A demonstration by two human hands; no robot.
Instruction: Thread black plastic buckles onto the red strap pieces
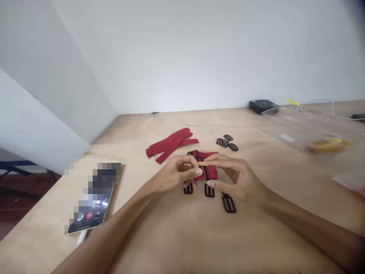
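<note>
Near the middle of the table, my left hand (180, 172) pinches a red strap (211, 172) from the left. My right hand (235, 176) grips the black buckle (204, 172) threaded on that strap, thumb below and fingers above. Just behind lies more red strap with a black buckle (194, 153) on it, partly hidden by my fingers. Loose black buckles lie in front of my hands: one (188, 188) by my left fingers, another (209, 190) in the middle and one (229, 204) below my right hand. A pile of red straps (171, 144) rests behind my left hand.
Several black buckles (227, 142) lie behind my right hand. A phone (97, 201) with a white cable is at the left. On the right are a clear plastic bag (299, 129), a yellow roll (329, 145) and a black box (264, 106) near the wall.
</note>
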